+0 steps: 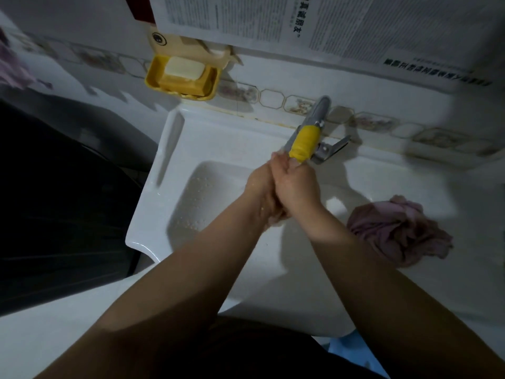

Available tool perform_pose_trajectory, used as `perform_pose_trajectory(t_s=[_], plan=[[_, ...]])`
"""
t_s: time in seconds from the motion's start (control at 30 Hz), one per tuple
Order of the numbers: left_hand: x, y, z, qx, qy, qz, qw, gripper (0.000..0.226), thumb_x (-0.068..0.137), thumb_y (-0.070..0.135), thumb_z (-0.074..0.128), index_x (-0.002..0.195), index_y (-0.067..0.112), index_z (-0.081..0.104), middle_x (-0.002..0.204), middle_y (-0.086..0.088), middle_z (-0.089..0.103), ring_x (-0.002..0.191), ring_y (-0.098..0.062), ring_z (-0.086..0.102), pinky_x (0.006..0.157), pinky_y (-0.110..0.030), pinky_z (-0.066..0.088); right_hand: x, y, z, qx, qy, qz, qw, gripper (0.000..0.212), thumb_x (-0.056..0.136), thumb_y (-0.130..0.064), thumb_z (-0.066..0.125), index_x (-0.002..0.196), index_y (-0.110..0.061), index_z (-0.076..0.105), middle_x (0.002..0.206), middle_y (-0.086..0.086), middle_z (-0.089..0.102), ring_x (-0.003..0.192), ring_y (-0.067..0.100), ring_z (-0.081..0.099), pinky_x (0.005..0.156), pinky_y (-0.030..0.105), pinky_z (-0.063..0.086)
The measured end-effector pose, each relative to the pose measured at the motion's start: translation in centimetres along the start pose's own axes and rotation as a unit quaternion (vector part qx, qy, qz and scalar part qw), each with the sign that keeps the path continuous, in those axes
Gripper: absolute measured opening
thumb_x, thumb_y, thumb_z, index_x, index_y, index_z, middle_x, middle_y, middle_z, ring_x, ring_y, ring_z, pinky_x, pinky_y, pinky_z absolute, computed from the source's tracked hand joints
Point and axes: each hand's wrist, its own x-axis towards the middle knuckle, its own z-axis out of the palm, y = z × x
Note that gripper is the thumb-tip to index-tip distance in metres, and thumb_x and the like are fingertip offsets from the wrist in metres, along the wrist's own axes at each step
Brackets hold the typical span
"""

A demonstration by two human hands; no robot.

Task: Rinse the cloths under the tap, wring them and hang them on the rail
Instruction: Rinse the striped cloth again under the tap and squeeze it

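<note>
Here both hands point(284, 187) wring a cloth point(276, 218).

The scene is dimly and unevenly lit, with a cool, greyish cast. The brightest patches are seen on the white sink point(164, 170) rim at the left and on the wall tiles point(273, 98) behind. The left side is lost in near-black shadow. Hard shadows are thrown on the wall beside the yellow soap dish point(183, 77) and the tap point(308, 132). Straight lines are bowed by wide-angle distortion, and the newspaper point(355, 26) print is smeared toward the right edge. Fine detail is softened throughout.
</note>
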Motion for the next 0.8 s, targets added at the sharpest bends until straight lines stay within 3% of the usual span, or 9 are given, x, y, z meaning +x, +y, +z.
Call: perform_pose_trajectory(t_s=[0.07,0.13,0.23,0.27,0.33,0.4,0.5,0.63,0.8], plan=[[0.0,-0.7,0.3,0.041,-0.001,-0.022,0.999,0.049,0.102,0.035,0.037,0.138,0.003,0.046,0.137,-0.020,0.053,0.125,-0.038,0.051,0.101,-0.046,0.042,1.5,-0.2,-0.7,0.001,0.016,0.041,0.999,0.038,0.090,-0.045,0.050,0.094,-0.010,0.063,0.102,0.019,0.066,0.098,0.038,0.061,0.085,0.043,0.049],[0.3,0.1,0.3,0.075,0.053,0.003,0.996,0.046,0.102,0.035,0.038,0.133,0.002,0.050,0.118,-0.018,0.061,0.102,-0.032,0.062,0.086,-0.040,0.048,1.1,-0.3,-0.3,0.029,0.013,0.035,0.999,0.040,0.087,-0.050,0.045,0.079,-0.014,0.058,0.094,0.017,0.067,0.091,0.037,0.063,0.080,0.043,0.051],[2.0,1.1,-0.5,0.205,0.087,0.064,0.973,0.034,0.104,0.026,0.034,0.119,0.004,0.055,0.116,-0.014,0.062,0.111,-0.028,0.056,0.089,-0.030,0.047,-1.8,-0.7,0.7,-0.009,-0.015,-0.044,0.999,0.044,0.097,-0.049,0.037,0.082,-0.015,0.062,0.081,0.013,0.065,0.076,0.033,0.062,0.065,0.034,0.050],[1.6,1.1,-0.4,0.170,0.073,0.037,0.982,0.031,0.103,0.027,0.036,0.104,0.007,0.059,0.102,-0.013,0.065,0.104,-0.029,0.058,0.076,-0.025,0.053,-1.7,-0.6,0.5,-0.025,-0.001,-0.047,0.999,0.045,0.098,-0.045,0.038,0.085,-0.011,0.064,0.083,0.016,0.066,0.078,0.035,0.062,0.066,0.035,0.049],[1.3,0.4,-0.3,0.106,0.054,0.001,0.993,0.042,0.100,0.035,0.045,0.067,0.010,0.053,0.056,-0.009,0.057,0.062,-0.026,0.059,0.040,-0.018,0.046,0.3,0.1,-0.1,-0.003,0.030,-0.003,1.000,0.040,0.096,-0.040,0.046,0.079,-0.008,0.063,0.085,0.019,0.067,0.082,0.036,0.062,0.068,0.037,0.046],[1.8,-0.3,-0.3,0.105,0.040,-0.049,0.992,0.049,0.096,0.042,0.051,0.061,0.008,0.053,0.052,-0.012,0.055,0.046,-0.023,0.056,0.045,-0.023,0.048,1.3,0.3,-0.5,0.023,0.041,0.026,0.999,0.037,0.094,-0.038,0.051,0.066,-0.014,0.053,0.078,0.013,0.062,0.078,0.032,0.060,0.065,0.034,0.041],[1.2,0.6,-0.9,0.125,0.077,0.034,0.989,0.026,0.100,0.033,0.044,0.101,0.011,0.058,0.076,-0.008,0.058,0.066,-0.019,0.058,0.062,-0.029,0.049,-0.9,-0.2,1.1,0.001,0.020,-0.007,1.000,0.045,0.097,-0.045,0.039,0.072,-0.012,0.057,0.079,0.013,0.065,0.078,0.032,0.061,0.070,0.038,0.048],[0.2,0.1,-1.2,0.115,0.038,0.015,0.993,0.041,0.101,0.035,0.041,0.075,0.007,0.054,0.054,-0.007,0.054,0.040,-0.012,0.055,0.039,-0.018,0.043,-0.6,-0.2,0.3,-0.050,0.033,-0.017,0.998,0.046,0.098,-0.041,0.039,0.089,-0.005,0.065,0.092,0.022,0.067,0.090,0.037,0.063,0.077,0.041,0.050],[0.3,1.3,-3.3,0.210,-0.055,-0.047,0.975,0.069,0.092,0.066,0.034,0.095,0.003,0.062,0.084,-0.021,0.063,0.072,-0.034,0.061,0.056,-0.033,0.053,2.2,1.5,-2.6,-0.024,-0.008,0.023,0.999,0.034,0.099,-0.028,0.043,0.116,-0.004,0.060,0.117,0.020,0.063,0.109,0.034,0.058,0.080,0.027,0.040]])
